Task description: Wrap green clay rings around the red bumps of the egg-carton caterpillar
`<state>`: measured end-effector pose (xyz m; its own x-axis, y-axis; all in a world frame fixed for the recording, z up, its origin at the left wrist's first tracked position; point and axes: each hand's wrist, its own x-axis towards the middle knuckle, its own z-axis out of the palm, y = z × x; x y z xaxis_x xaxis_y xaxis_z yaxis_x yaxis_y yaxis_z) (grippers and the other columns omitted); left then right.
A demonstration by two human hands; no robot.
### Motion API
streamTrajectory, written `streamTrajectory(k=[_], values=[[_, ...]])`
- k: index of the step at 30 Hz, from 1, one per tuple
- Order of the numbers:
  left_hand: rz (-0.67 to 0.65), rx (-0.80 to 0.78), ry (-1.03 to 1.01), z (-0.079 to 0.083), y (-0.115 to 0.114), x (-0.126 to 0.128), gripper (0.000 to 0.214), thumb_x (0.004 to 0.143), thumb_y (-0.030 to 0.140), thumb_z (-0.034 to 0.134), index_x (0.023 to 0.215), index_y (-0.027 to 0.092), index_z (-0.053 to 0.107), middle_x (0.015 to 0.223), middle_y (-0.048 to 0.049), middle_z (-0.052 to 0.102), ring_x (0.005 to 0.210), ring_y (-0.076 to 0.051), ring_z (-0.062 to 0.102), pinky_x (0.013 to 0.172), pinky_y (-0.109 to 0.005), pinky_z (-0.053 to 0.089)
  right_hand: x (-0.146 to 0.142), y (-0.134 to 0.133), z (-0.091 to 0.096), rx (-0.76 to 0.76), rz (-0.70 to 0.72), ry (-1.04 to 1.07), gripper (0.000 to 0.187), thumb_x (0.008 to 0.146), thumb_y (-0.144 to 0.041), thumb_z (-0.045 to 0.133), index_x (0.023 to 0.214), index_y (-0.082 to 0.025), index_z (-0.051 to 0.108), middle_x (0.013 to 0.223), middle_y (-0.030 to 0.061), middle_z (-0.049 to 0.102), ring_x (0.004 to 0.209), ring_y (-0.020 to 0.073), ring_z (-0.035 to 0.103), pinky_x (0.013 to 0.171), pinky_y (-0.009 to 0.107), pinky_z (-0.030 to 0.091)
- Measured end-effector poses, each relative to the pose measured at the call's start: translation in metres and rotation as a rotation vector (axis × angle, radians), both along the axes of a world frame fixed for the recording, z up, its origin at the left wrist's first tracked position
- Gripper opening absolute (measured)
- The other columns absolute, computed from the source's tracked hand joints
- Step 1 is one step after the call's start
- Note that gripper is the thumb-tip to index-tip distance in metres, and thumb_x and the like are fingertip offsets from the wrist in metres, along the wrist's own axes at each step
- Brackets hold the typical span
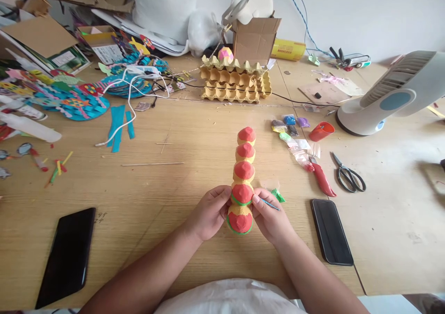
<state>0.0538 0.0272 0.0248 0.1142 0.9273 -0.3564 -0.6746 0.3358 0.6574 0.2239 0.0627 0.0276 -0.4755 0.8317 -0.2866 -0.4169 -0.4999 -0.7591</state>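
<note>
A strip of egg-carton cups (244, 175) lies lengthwise on the wooden table (181, 184), yellow with red-painted tops; the two nearest cups have green rims. My left hand (208, 214) grips the strip's near end from the left, fingers curled against the second cup. My right hand (269, 219) presses the same cups from the right and also pinches a thin blue stick (269, 205) between its fingers. A small green scrap (278, 195) lies just beyond my right hand.
Black phones lie at the near left (67, 253) and near right (331, 230). Scissors (347, 175), a red knife (321, 178), a red cup (321, 131), clay bags (288, 124) and a fan (389, 96) sit right. Stacked egg trays (232, 82) and paper crafts (73, 98) fill the back and left.
</note>
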Motion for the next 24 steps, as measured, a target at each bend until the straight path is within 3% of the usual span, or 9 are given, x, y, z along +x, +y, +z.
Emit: streamTrajectory(k=[7, 10, 15, 20, 24], values=[[-0.061, 0.015, 0.047, 0.003, 0.001, -0.005, 0.037, 0.076, 0.046, 0.089, 0.09, 0.015, 0.076, 0.079, -0.0045, 0.068, 0.071, -0.014, 0.059, 0.065, -0.027, 0.047, 0.001, 0.002, 0.006, -0.065, 0.036, 0.079, 0.026, 0.077, -0.038, 0.091, 0.087, -0.02, 0.075, 0.08, 0.0005, 0.072, 0.072, 0.0141, 0.063, 0.071, 0.025, 0.052], [-0.067, 0.04, 0.106, 0.001, 0.001, -0.008, 0.033, 0.078, 0.045, 0.087, 0.09, 0.016, 0.077, 0.079, -0.0046, 0.068, 0.073, -0.015, 0.06, 0.067, -0.029, 0.048, 0.004, 0.004, 0.006, -0.051, 0.049, 0.078, 0.023, 0.076, -0.034, 0.092, 0.087, -0.02, 0.076, 0.082, 0.0005, 0.074, 0.073, 0.0136, 0.064, 0.071, 0.025, 0.053], [-0.1, 0.125, 0.287, 0.004, 0.007, -0.02, 0.034, 0.081, 0.047, 0.085, 0.092, 0.016, 0.074, 0.08, -0.0026, 0.068, 0.072, -0.014, 0.059, 0.067, -0.028, 0.047, 0.008, 0.012, 0.004, 0.003, 0.086, -0.02, 0.023, 0.077, -0.036, 0.092, 0.088, -0.02, 0.079, 0.083, 0.001, 0.075, 0.075, 0.0142, 0.065, 0.072, 0.026, 0.053], [-0.223, 0.133, 0.48, 0.009, 0.017, -0.042, 0.034, 0.076, 0.036, 0.09, 0.089, 0.015, 0.066, 0.087, -0.0018, 0.07, 0.082, -0.015, 0.065, 0.076, -0.027, 0.052, 0.008, 0.017, -0.007, 0.047, 0.09, -0.127, 0.024, 0.076, -0.035, 0.092, 0.088, -0.02, 0.078, 0.086, -0.0002, 0.075, 0.079, 0.0137, 0.066, 0.076, 0.027, 0.054], [-0.267, 0.091, 0.48, 0.007, 0.02, -0.055, 0.045, 0.081, 0.032, 0.086, 0.113, 0.023, 0.057, 0.099, -0.0031, 0.076, 0.095, -0.02, 0.071, 0.084, -0.033, 0.055, 0.006, 0.019, -0.012, 0.115, 0.134, -0.198, 0.024, 0.08, -0.04, 0.088, 0.09, -0.021, 0.077, 0.091, 0.0009, 0.077, 0.085, 0.0163, 0.068, 0.081, 0.029, 0.055]])
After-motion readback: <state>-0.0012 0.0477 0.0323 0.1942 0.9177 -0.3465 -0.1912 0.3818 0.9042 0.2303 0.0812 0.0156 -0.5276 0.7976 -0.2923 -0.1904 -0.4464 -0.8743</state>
